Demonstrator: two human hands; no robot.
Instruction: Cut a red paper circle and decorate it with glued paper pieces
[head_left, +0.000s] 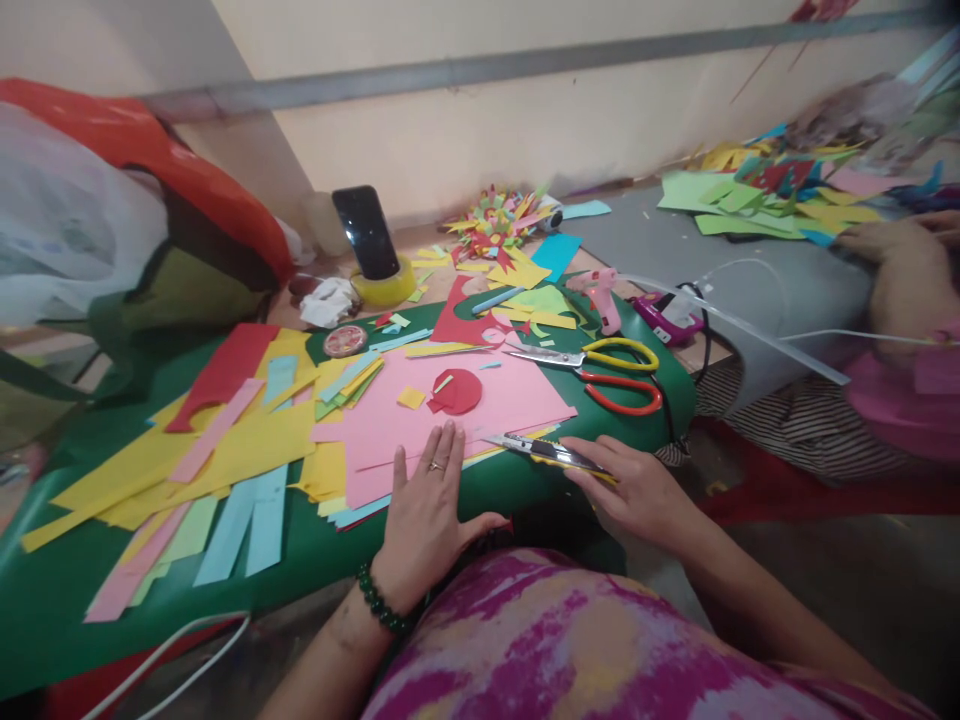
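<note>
My left hand lies flat with fingers stretched on the near edge of a pink paper sheet. In my right hand is a utility knife, its blade pointing left over the sheet's near edge. Whether the blade touches the paper I cannot tell. A red paper circle with small scraps on it rests on the pink sheet, beyond my left fingertips. Scissors with yellow and red handles lie partly spread at the sheet's right side.
Yellow paper sheets and blue strips spread over the green table cover at left. A phone leans upright in a yellow tape roll. Behind the scissors sits a pink glue gun. Another person's hand is at far right.
</note>
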